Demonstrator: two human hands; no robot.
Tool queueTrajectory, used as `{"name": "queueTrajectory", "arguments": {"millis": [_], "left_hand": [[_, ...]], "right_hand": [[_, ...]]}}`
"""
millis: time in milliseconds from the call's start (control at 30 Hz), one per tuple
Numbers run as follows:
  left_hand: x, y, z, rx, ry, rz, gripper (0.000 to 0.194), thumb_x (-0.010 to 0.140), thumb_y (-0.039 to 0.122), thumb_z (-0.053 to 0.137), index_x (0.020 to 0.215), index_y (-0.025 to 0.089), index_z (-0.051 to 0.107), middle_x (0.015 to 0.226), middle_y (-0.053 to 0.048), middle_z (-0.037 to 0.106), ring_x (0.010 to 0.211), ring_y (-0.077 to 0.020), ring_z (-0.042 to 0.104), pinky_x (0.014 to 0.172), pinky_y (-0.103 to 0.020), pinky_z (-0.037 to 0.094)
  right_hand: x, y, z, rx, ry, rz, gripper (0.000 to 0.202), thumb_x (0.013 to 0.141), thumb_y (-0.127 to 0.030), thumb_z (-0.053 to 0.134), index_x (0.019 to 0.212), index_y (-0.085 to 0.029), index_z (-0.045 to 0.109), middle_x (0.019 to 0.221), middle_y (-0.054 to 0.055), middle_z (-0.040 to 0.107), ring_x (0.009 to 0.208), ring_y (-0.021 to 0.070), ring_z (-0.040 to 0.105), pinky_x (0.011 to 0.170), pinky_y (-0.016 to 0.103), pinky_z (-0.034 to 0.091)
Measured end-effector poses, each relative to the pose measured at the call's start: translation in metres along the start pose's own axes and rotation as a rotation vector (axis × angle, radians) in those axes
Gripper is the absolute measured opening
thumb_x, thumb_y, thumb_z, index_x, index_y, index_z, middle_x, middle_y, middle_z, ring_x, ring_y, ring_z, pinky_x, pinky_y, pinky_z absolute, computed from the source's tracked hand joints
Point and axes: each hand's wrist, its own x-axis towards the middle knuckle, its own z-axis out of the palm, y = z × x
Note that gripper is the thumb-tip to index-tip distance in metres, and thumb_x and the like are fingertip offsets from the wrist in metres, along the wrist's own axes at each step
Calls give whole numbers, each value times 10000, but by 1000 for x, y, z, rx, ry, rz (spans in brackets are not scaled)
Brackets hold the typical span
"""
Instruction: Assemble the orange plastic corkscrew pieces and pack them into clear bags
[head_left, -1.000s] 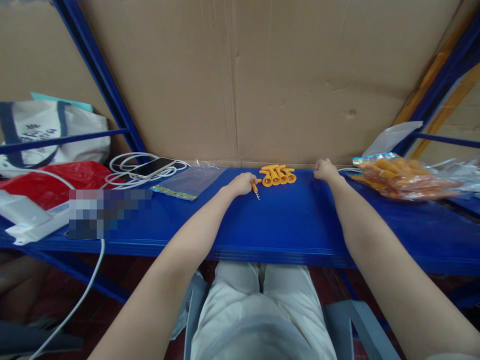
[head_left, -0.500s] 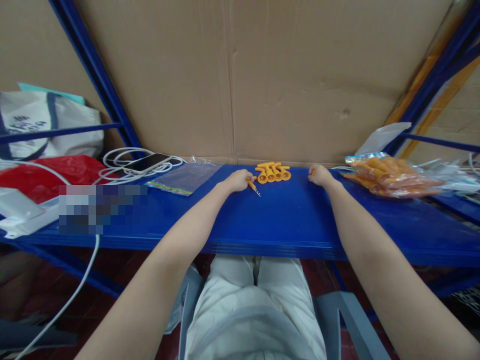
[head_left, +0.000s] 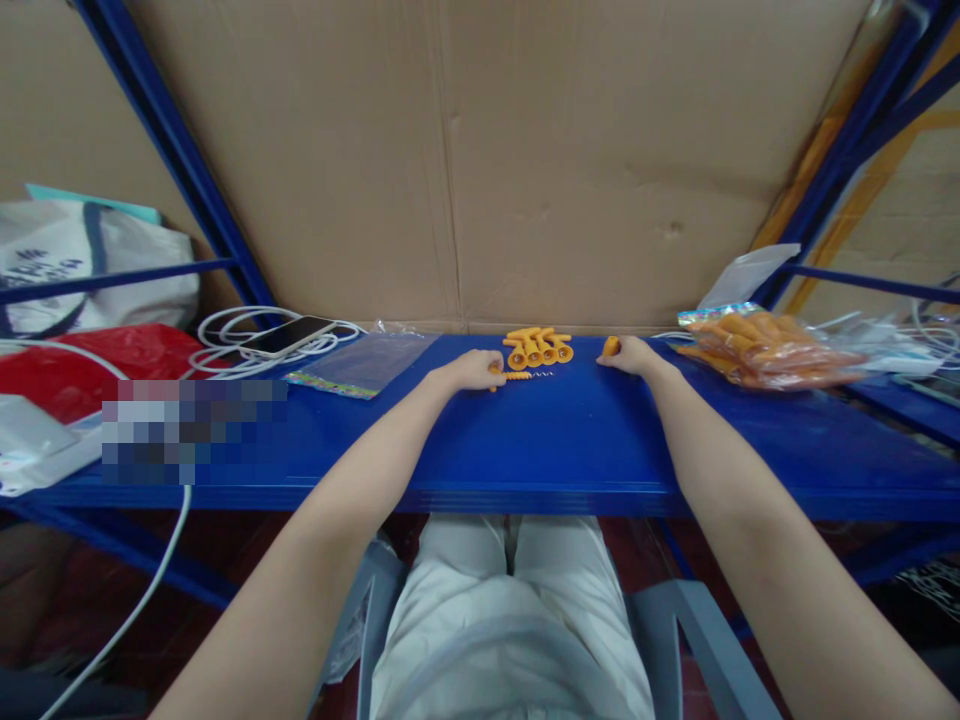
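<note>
My left hand (head_left: 478, 371) is closed on the orange handle of a corkscrew (head_left: 519, 375); its metal spiral points right, just above the blue tabletop. In my right hand (head_left: 631, 355) is an orange plastic piece (head_left: 611, 346), partly covered by the fingers, likely a corkscrew sleeve. Between the two hands, a little farther back, several orange corkscrews (head_left: 538, 347) lie side by side. Their round flared mouths face me and their cross handles point to the cardboard.
At left, a flat clear plastic bag (head_left: 367, 365) lies beside a phone (head_left: 289, 337) on coiled white cable (head_left: 225, 325). A red bag (head_left: 127, 355) and a white power strip (head_left: 52, 450) are farther left. A bag of orange corkscrews (head_left: 765, 350) sits at right, before the cardboard wall (head_left: 562, 180).
The corkscrew in my left hand has swung from slanting toward me to lying level, spiral pointing right. My right hand has turned, showing more of the orange piece.
</note>
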Motion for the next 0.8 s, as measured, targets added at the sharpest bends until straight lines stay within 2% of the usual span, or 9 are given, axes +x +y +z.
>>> {"name": "queueTrajectory", "arguments": {"millis": [167,267,400,500,667,800], "left_hand": [[4,-4,3,-8,156,99,199,695,272,620,881,202,639,663,16,673,644,-169,624,572,-243,389],[5,-5,4,-9,239,146,194,694,257,619,878,200,638,654,19,661,640,-167,621,571,-246,389],[4,-4,4,-9,258,141,191,707,236,619,893,196,640,654,20,665,645,-169,624,585,-250,403],[4,-4,4,11,267,121,208,712,236,633,913,180,649,679,2,678,667,-183,630,595,-259,405],[5,-6,5,30,274,118,201,714,259,642,902,186,650,678,6,670,658,-177,616,584,-255,388],[7,-8,6,27,295,116,192,708,271,649,883,192,645,682,8,662,655,-172,607,570,-252,374]], "right_hand": [[-8,-21,-11,-76,10,-103,237,722,-206,734,948,-160,681,913,83,736,850,217,688,712,260,503],[-11,-33,-17,-100,-39,-191,239,673,-170,747,903,-180,684,865,42,729,812,201,676,674,242,486],[-17,-46,-22,-111,-137,-287,220,640,-163,761,842,-204,683,818,10,717,777,186,661,640,234,469],[-22,-53,-26,-93,-192,-366,245,628,-167,778,852,-209,686,854,6,720,819,192,663,681,240,477],[-27,-61,-29,-27,-227,-432,265,651,-171,764,901,-207,682,969,20,729,921,209,668,783,262,493],[-26,-62,-28,54,-244,-453,275,647,-180,766,903,-214,672,984,15,730,945,210,668,812,268,504]]}}
